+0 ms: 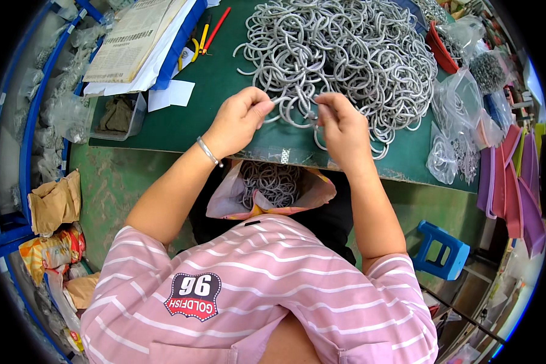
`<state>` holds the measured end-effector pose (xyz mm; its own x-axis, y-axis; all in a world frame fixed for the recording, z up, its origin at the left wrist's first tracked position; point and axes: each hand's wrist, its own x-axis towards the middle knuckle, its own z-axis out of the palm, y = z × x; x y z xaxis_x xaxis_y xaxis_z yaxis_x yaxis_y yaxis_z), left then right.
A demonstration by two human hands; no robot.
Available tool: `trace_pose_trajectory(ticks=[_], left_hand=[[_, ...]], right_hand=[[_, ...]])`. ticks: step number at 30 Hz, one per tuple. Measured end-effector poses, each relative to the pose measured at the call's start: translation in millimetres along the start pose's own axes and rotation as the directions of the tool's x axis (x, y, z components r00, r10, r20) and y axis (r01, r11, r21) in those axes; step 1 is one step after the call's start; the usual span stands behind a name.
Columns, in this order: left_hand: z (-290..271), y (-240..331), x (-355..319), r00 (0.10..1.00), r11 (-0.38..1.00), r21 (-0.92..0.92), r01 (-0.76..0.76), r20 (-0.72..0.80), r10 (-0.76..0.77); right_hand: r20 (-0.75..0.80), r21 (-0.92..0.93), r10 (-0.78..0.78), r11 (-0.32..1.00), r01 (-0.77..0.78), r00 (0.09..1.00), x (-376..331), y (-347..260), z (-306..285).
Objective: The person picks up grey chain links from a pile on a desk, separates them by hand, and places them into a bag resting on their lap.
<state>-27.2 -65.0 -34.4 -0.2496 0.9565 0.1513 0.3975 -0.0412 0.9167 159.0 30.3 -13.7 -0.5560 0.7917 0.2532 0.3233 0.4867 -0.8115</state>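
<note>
A big heap of grey metal rings (370, 54), many of them open like hooks, covers the middle of the green table (218, 73). At the heap's near edge my left hand (241, 117) pinches the end of one curved ring (274, 110) between thumb and fingers. My right hand (344, 124), a little to the right, is closed with fingertips together on another ring (317, 138). Below the table edge, an open bag (227, 197) in my lap holds more grey rings (272, 184).
Newspapers (133, 42) and a clear plastic box (138, 115) lie at the left, near red-handled (217, 30) and yellow-handled tools (199, 45). Plastic bags (458, 103) and a red bowl (441, 48) stand right. A blue stool (441, 250) is on the floor; shelves (27, 121) line the left.
</note>
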Motion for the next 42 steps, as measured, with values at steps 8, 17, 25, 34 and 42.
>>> trace_pose_trajectory(ticks=[8, 17, 25, 34, 42], left_hand=[[1, -20, -12, 0.996, 0.921, 0.389, -0.034, -0.066, 0.064], [24, 2, -14, 0.994, 0.989, -0.094, 0.111, 0.020, -0.110], [35, -24, 9, 0.960, 0.968, -0.214, 0.129, -0.219, -0.176], [21, -1, 20, 0.953, 0.934, -0.195, 0.301, 0.028, -0.301], [24, 12, -1, 0.970, 0.977, 0.129, -0.170, 0.198, 0.142]], right_hand=[[-0.249, 0.469, 0.123, 0.883, 0.008, 0.961, 11, -1, 1], [-0.147, 0.405, -0.020, 0.911, 0.079, 0.989, 22, -9, -6], [-0.127, 0.321, -0.047, 0.943, 0.086, 0.991, 17, -6, -1], [0.314, -0.255, 0.158, 0.964, -0.077, 0.936, 24, 7, -31], [0.183, -0.566, -0.042, 0.812, 0.140, 0.982, -33, 9, -3]])
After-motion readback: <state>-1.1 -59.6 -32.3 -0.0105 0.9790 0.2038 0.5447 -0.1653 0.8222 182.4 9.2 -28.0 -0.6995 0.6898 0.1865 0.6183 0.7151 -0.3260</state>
